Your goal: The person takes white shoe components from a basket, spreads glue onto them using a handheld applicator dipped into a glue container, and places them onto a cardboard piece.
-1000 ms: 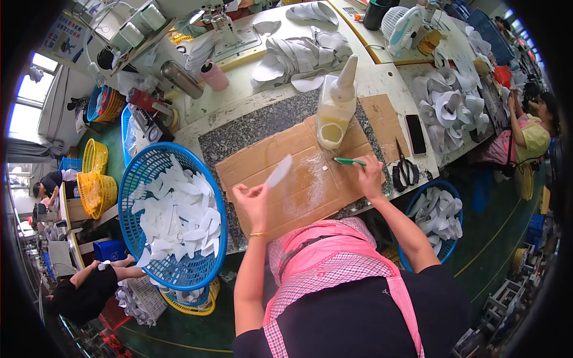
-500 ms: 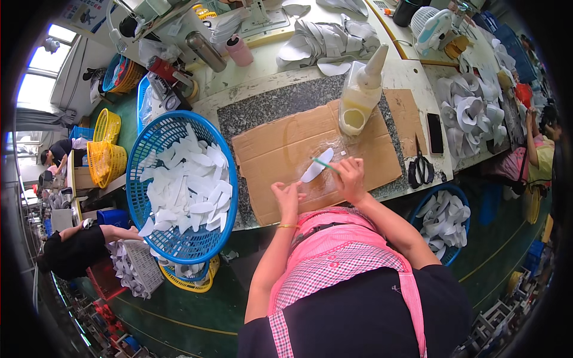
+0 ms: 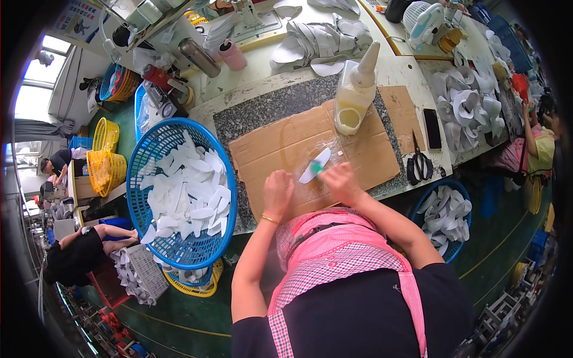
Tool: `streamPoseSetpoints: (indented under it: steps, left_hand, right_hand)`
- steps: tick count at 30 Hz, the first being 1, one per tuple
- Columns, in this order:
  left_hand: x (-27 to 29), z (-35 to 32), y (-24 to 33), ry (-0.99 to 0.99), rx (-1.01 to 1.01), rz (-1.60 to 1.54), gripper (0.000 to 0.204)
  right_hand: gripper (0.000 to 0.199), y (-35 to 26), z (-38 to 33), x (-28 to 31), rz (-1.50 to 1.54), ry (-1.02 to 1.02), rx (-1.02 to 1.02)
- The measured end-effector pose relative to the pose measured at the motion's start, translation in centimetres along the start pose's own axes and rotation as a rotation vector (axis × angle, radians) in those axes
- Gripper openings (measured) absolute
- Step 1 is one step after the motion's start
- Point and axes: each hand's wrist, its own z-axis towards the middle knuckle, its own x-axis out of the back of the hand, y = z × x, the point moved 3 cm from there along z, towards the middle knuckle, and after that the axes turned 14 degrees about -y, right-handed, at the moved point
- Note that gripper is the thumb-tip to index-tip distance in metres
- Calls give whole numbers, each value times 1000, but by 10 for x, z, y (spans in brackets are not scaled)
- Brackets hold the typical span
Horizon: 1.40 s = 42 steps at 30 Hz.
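A white oval piece (image 3: 321, 159) lies slantwise on the brown cardboard sheet (image 3: 262, 149). My right hand (image 3: 342, 182) is closed around a slim green tool (image 3: 317, 167), smeared by motion, its tip over the lower part of the piece; I cannot make out its kind. To the left of the piece, my left hand (image 3: 279, 192) is over the cardboard with fingers curled in; whatever they may hold is hidden. A clear squeeze bottle (image 3: 354, 95) with a pale nozzle and yellowish liquid stands on the cardboard beyond my right hand. A tiny white block (image 3: 340, 153) is beside the piece.
At my left, a big blue basket (image 3: 136, 197) is heaped with white pieces (image 3: 190, 185). Black scissors (image 3: 419, 167) and a phone (image 3: 432, 129) are at the right, above another blue basket (image 3: 467, 232). Stacked grey-white pieces (image 3: 316, 45) lie at the back. Other people work at both sides.
My left hand has moved left and up, away from the white piece, its fingers curling in. My right hand has shifted slightly left, and the green tool now points differently and is blurred.
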Motion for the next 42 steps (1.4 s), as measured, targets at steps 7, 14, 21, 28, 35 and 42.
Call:
streamPoseSetpoints:
  steps: [7, 14, 21, 28, 35, 42]
  left_hand:
    - [-4, 12, -1, -260, -241, 64, 23]
    - [-5, 32, 9, -462, -757, 392, 7]
    - [14, 49, 23, -368, -1007, 528, 10]
    - [44, 92, 31, -345, -801, 375, 8]
    - [81, 77, -1, 56, 147, -477, 46]
    - [146, -50, -44, 575, 596, -1067, 51]
  right_hand:
    - [2, 42, -6, 16, 153, 66, -273]
    - [6, 58, 9, 23, 78, 60, -268]
    - [6, 61, 7, 28, 79, 33, -286]
    - [8, 78, 3, 26, 238, 101, -439]
    - [11, 70, -27, 9, 533, 374, -727]
    - [10, 70, -1, 20, 460, 288, -537]
